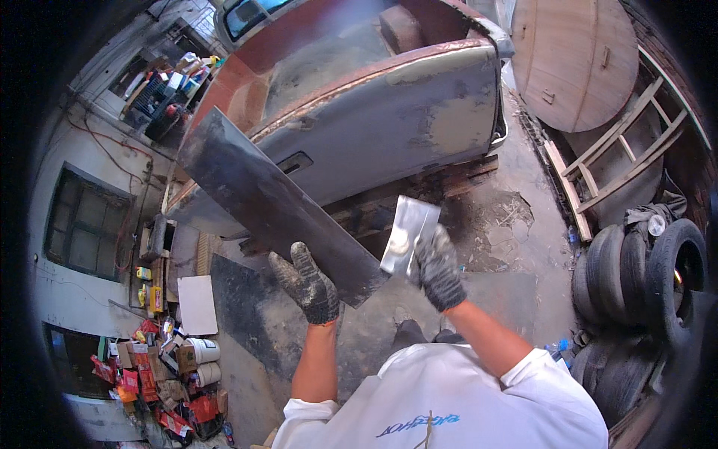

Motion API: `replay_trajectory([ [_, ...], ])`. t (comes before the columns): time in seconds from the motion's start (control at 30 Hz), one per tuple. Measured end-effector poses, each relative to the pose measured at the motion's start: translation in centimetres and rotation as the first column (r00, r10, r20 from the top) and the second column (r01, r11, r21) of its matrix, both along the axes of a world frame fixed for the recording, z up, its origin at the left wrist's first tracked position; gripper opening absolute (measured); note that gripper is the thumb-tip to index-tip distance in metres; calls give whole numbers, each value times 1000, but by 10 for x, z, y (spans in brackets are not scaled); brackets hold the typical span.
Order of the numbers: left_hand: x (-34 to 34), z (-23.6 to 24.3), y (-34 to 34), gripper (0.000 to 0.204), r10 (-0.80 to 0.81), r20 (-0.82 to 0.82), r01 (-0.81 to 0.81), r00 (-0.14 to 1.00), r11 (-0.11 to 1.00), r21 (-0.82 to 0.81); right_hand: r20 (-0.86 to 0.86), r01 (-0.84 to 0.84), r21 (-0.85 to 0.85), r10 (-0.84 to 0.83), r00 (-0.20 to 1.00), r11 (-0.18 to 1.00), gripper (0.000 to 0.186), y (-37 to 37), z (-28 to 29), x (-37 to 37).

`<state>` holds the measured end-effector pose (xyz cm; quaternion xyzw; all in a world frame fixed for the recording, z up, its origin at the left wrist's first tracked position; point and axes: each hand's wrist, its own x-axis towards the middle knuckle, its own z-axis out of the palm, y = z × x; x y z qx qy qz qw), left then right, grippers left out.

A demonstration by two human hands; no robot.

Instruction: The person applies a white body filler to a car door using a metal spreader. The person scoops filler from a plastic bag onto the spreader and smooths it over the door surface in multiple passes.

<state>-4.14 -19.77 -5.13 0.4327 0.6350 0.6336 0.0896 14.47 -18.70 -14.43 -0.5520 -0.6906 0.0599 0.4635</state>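
Observation:
Both my hands wear dark, stained work gloves. My right hand (439,271) grips the edge of a small, shiny, bent metal sheet (399,230), which carries a pale cream blob on its face. Motion blurs that glove a little. My left hand (308,286) is raised with thumb and fingers apart, holding nothing. It is beside the lower part of a long dark flat panel (277,202); whether it touches the panel, I cannot tell. The panel slants across the front of a worn pickup tailgate (374,131) with grey primer and beige patches.
Stacked tires (634,262) stand at the right, below a wooden ladder-like frame (628,153) and a round-ended wooden board (572,67). Boxes, red packages and white buckets (203,350) crowd the lower left. Dark sheet material (243,299) lies on the floor.

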Motion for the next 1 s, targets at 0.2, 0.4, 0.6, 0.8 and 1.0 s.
replay_trajectory([
  [0.2,7,-16,-15,57,126,-142,-143,982,983,-118,19,11,107,-13,1000,994,35,2,9,-28],
  [0.4,7,-41,-48,53,-256,-158,236,954,962,-134,-279,-97,205,153,948,974,47,109,125,-31],
  [0.6,1,-32,-50,50,-138,-166,112,976,981,-157,31,5,391,-18,999,920,36,153,177,13],
  [0.8,-23,1,-23,40,5,118,-10,993,999,47,38,-394,428,419,907,814,52,76,48,29],
  [1.0,-30,5,-10,35,-24,126,6,992,990,144,-969,-867,-121,132,209,483,34,-12,19,18],
])
